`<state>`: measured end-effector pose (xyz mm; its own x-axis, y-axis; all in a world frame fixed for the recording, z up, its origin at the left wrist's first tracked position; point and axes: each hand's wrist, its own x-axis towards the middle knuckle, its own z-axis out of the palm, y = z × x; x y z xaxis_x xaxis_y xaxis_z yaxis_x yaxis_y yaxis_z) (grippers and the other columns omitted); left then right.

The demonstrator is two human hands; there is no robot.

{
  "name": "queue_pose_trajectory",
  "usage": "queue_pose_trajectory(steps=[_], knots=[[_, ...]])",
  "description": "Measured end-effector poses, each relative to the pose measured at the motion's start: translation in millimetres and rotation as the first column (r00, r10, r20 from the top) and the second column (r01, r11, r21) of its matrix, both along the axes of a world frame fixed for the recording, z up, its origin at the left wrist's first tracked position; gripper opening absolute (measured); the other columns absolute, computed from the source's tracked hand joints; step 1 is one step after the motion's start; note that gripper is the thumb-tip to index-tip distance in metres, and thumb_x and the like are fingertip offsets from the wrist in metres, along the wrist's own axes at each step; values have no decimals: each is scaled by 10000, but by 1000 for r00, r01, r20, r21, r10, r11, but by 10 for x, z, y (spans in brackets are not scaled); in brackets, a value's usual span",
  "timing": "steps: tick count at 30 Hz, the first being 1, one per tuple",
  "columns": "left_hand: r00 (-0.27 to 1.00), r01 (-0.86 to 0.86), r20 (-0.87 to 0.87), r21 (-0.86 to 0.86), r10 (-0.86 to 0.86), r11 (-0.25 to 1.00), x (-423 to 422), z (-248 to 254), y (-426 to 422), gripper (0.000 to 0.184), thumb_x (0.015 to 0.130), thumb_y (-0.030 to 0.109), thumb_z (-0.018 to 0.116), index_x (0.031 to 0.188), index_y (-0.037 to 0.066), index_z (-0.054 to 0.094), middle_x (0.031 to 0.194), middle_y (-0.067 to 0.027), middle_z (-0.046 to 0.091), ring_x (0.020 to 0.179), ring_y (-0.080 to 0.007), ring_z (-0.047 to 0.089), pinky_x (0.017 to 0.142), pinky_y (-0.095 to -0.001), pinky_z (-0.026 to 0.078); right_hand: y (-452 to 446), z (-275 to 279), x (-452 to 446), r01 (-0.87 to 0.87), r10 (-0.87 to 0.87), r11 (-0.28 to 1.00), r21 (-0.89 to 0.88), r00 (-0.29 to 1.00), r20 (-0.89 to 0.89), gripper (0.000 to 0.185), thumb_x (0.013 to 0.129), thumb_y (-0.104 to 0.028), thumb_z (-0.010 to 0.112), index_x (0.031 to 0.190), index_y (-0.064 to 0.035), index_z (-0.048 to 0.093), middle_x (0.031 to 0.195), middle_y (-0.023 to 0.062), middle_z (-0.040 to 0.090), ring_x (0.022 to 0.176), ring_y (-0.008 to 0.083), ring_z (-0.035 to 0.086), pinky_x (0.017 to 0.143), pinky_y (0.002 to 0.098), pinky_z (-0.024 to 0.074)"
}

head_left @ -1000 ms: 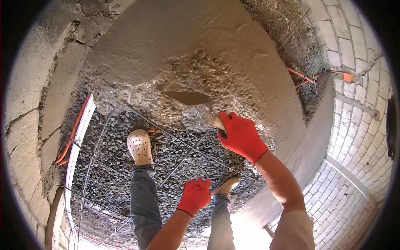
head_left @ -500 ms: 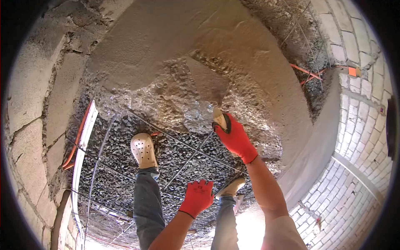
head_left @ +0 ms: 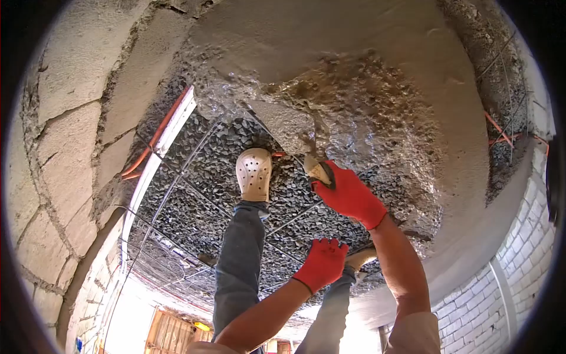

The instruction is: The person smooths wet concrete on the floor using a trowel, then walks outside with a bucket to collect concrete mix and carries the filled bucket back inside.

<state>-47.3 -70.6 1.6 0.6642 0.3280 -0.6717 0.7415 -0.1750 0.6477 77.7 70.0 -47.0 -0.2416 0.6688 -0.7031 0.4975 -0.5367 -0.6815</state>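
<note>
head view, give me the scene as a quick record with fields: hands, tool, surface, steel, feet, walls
right hand: red glove, gripping the trowel's pale handle
left hand: red glove, fingers curled, no tool visible in it
tool: masonry trowel, blade at the wet concrete's edge
surface: wet concrete, smooth farther off, rough near the trowel; gravel on the near side
steel: thin rebar across the gravel
feet: beige perforated clog; the other partly hidden
walls: block wall left, white brick wall right
</note>
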Motion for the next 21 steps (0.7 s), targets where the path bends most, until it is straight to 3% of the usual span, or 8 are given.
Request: queue_pose_trajectory(steps=[3, 7, 9, 13, 15, 17, 19, 21], knots=[[1000, -4, 23, 47, 3, 999, -8, 6, 2, 429, 773, 287, 642, 1148, 98, 552, 1021, -113, 583, 925, -294, 570, 818, -467, 421, -37, -115, -126, 10, -10, 1000, 3, 998, 61, 390, 845, -259, 651, 1147, -37, 544, 869, 225, 655, 783, 374, 650, 676, 404, 499], [999, 38, 34, -12, -38, 999, 11, -1, 76, 429, 764, 295, 662, 1131, 105, 547, 993, -104, 586, 907, -282, 573, 783, -447, 429, -120, -327, -237, 116, -118, 991, 63, 993, 26, 410, 839, -273, 657, 1150, -29, 546, 847, 226, 653, 768, 364, 654, 663, 412, 500], [996, 83, 37, -11, -82, 997, 7, -12, 35, 428, 762, 298, 666, 1126, 107, 546, 985, -103, 586, 905, -281, 574, 771, -442, 431, -91, -316, -274, 124, -128, 990, -61, 990, -58, 423, 842, -274, 650, 1166, -26, 539, 826, 224, 653, 758, 350, 657, 645, 417, 495], [990, 136, 37, 18, -136, 991, 11, -41, -102, 429, 767, 316, 668, 1113, 93, 547, 1018, -101, 587, 913, -289, 576, 774, -436, 439, -112, -346, -302, 205, -212, 975, -88, 973, -86, 441, 851, -300, 633, 1188, -36, 527, 820, 222, 655, 761, 362, 654, 646, 440, 489], [988, 147, 43, 36, -148, 989, 5, -78, -163, 419, 773, 313, 663, 1106, 85, 550, 1062, -100, 582, 917, -289, 578, 776, -434, 439, -114, -375, -298, 183, -182, 983, -3, 981, -73, 458, 858, -326, 613, 1203, -41, 517, 838, 220, 661, 777, 384, 649, 672, 457, 490], [984, 174, 29, 11, -174, 985, 14, -69, -154, 418, 779, 322, 652, 1109, 84, 553, 1094, -101, 574, 925, -279, 577, 766, -431, 440, -95, -365, -273, 207, -211, 977, -51, 974, -82, 462, 857, -345, 603, 1199, -46, 517, 858, 225, 661, 795, 403, 643, 699, 468, 490], [964, 258, -53, -69, -261, 964, 56, -49, -127, 424, 786, 338, 640, 1122, 95, 553, 1112, -92, 566, 936, -267, 577, 774, -424, 432, -86, -371, -243, 148, -156, 983, -112, 985, -66, 506, 867, -401, 568, 1208, -37, 480, 980, 265, 642, 949, 431, 615, 827, 490, 484], [967, 253, -41, 2, -253, 967, 21, -85, -228, 412, 791, 349, 631, 1114, 105, 557, 1094, -81, 572, 929, -256, 574, 782, -420, 421, -111, -436, -234, 149, -162, 980, -130, 982, -93, 522, 866, -415, 566, 1221, -44, 469, 993, 257, 642, 975, 433, 607, 843, 492, 478]])
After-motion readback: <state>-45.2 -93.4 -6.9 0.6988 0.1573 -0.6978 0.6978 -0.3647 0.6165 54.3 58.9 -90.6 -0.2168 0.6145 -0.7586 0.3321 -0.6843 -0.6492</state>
